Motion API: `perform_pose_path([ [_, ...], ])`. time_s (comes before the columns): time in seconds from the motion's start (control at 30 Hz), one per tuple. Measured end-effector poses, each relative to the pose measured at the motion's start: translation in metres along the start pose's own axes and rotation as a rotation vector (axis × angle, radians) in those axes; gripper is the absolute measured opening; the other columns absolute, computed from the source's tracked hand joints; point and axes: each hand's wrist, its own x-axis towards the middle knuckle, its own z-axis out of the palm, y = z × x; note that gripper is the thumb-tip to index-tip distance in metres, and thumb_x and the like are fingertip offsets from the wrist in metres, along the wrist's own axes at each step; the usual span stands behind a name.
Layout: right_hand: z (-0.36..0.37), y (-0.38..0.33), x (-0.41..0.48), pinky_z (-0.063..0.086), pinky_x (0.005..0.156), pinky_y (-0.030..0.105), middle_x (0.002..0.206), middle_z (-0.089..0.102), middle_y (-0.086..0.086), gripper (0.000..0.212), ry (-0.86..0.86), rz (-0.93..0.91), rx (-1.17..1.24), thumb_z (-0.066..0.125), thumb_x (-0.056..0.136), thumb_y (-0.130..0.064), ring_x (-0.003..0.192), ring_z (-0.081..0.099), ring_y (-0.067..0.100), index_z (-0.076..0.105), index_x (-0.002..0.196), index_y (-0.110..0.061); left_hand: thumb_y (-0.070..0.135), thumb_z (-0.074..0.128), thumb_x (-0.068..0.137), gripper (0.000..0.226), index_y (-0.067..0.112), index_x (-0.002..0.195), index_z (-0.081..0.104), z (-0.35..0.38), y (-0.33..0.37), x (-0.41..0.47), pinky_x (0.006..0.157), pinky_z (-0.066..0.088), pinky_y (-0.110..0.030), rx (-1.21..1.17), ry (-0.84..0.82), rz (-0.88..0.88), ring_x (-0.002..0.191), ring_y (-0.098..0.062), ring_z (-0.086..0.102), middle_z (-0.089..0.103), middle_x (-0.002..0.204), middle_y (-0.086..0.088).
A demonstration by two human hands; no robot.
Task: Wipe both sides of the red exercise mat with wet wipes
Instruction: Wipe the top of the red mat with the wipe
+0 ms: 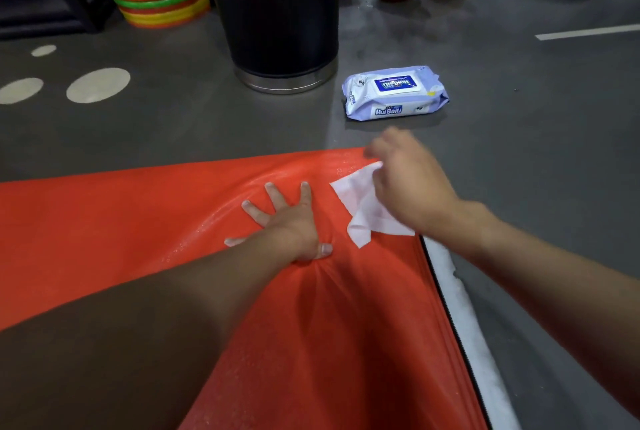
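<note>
**Wiping the upper face of the mat.** The left hand (284,221) lies flat on the mat (104,221), fingers spread wide and straight. Its thumb digs into the cover, so a crease gathers under the palm.

Just to its right, the right hand (408,183), somewhat blurred, holds a white wipe (360,208) with fingers bent over its far edge. The wipe lies on the mat's far right corner, below and left of that hand. The pack of wipes (394,92) rests on the floor (536,152) beyond the right hand, apart from the mat. Under the right forearm a black zip (446,305) runs beside a white strip (464,318), seemingly the filling.

**Risks.**
- A stroke overrunning the edge may snag the wipe on the zip or wet the filling.
- The loose cover may bunch under pressure, leaving folds unwiped.
</note>
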Motion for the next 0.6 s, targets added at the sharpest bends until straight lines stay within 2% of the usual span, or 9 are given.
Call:
perform_pose_path([
  [0.07, 0.024, -0.002, -0.015, 0.043, 0.095, 0.047, 0.122, 0.056, 0.017, 0.032, -0.162, -0.009, 0.010, 0.046, 0.090, -0.012, 0.116, 0.051, 0.038, 0.061, 0.116, -0.002, 0.060, 0.076, 0.071, 0.132, 0.039, 0.146, -0.030, 0.000, 0.000, 0.001, 0.105, 0.005, -0.079, 0.003, -0.004, 0.000, 0.141, -0.045, -0.031, -0.040, 0.149, -0.024],
  [0.13, 0.050, 0.003, -0.023, 0.025, 0.116, 0.044, 0.151, 0.034, 0.024, 0.052, -0.358, 0.029, -0.110, 0.031, 0.101, -0.028, 0.142, 0.029, 0.038, 0.038, 0.142, 0.004, 0.060, 0.076, 0.072, 0.131, 0.039, 0.146, -0.031, 0.000, 0.000, 0.002, 0.105, 0.005, -0.079, 0.004, -0.011, 0.000, 0.141, -0.046, -0.031, -0.041, 0.149, -0.024],
  [0.2, 0.061, 0.011, -0.021, 0.006, 0.123, 0.042, 0.163, 0.005, 0.023, 0.065, -0.411, 0.069, -0.154, 0.019, 0.103, -0.035, 0.152, 0.001, 0.034, 0.012, 0.153, 0.005, 0.060, 0.075, 0.072, 0.131, 0.039, 0.146, -0.031, 0.000, 0.000, 0.001, 0.105, 0.006, -0.078, 0.006, -0.009, 0.002, 0.141, -0.047, -0.031, -0.041, 0.149, -0.024],
  [0.27, 0.059, 0.010, -0.008, 0.001, 0.123, 0.040, 0.163, -0.003, 0.022, 0.067, -0.421, 0.127, -0.095, 0.028, 0.102, -0.033, 0.152, -0.005, 0.031, 0.005, 0.154, 0.004, 0.060, 0.076, 0.072, 0.131, 0.038, 0.146, -0.030, -0.001, 0.000, 0.001, 0.105, 0.006, -0.079, 0.009, -0.007, 0.003, 0.141, -0.046, -0.031, -0.040, 0.149, -0.025],
  [0.37, 0.048, -0.006, 0.008, 0.011, 0.120, 0.036, 0.160, 0.016, 0.021, 0.062, -0.534, -0.023, 0.004, 0.043, 0.095, -0.017, 0.150, 0.013, 0.032, 0.022, 0.149, 0.005, 0.059, 0.076, 0.072, 0.132, 0.037, 0.146, -0.030, -0.001, -0.001, 0.001, 0.104, 0.006, -0.079, 0.006, -0.008, 0.010, 0.140, -0.046, -0.032, -0.038, 0.151, -0.025],
  [0.43, 0.047, -0.018, 0.011, 0.023, 0.114, 0.042, 0.149, 0.038, 0.015, 0.052, -0.546, -0.183, -0.026, 0.031, 0.092, -0.030, 0.141, 0.029, 0.030, 0.050, 0.133, -0.003, 0.058, 0.077, 0.071, 0.132, 0.037, 0.147, -0.029, -0.001, -0.001, 0.001, 0.104, 0.006, -0.080, 0.000, -0.005, 0.019, 0.140, -0.046, -0.032, -0.036, 0.152, -0.025],
  [0.5, 0.041, -0.017, 0.011, 0.032, 0.101, 0.044, 0.123, 0.058, 0.008, 0.063, -0.382, -0.196, -0.124, 0.016, 0.080, -0.048, 0.124, 0.045, 0.030, 0.064, 0.102, -0.012, 0.057, 0.077, 0.071, 0.131, 0.037, 0.147, -0.028, 0.000, -0.001, 0.000, 0.104, 0.006, -0.079, -0.011, -0.005, 0.014, 0.140, -0.047, -0.032, -0.037, 0.151, -0.025],
  [0.53, 0.040, -0.013, 0.013, 0.034, 0.098, 0.044, 0.119, 0.059, 0.005, 0.059, -0.337, -0.182, -0.182, 0.021, 0.082, -0.051, 0.120, 0.047, 0.029, 0.063, 0.101, -0.015, 0.057, 0.077, 0.072, 0.131, 0.038, 0.147, -0.028, -0.001, 0.000, -0.001, 0.105, 0.006, -0.078, -0.017, -0.006, 0.006, 0.139, -0.049, -0.032, -0.039, 0.150, -0.024],
  [0.6, 0.037, -0.010, 0.014, 0.033, 0.097, 0.044, 0.126, 0.053, -0.001, 0.042, -0.314, -0.238, -0.327, 0.043, 0.091, -0.049, 0.123, 0.042, 0.026, 0.058, 0.123, -0.026, 0.057, 0.078, 0.071, 0.131, 0.039, 0.147, -0.028, -0.002, 0.003, -0.003, 0.106, 0.006, -0.077, -0.021, -0.004, -0.004, 0.139, -0.050, -0.031, -0.040, 0.150, -0.023],
])
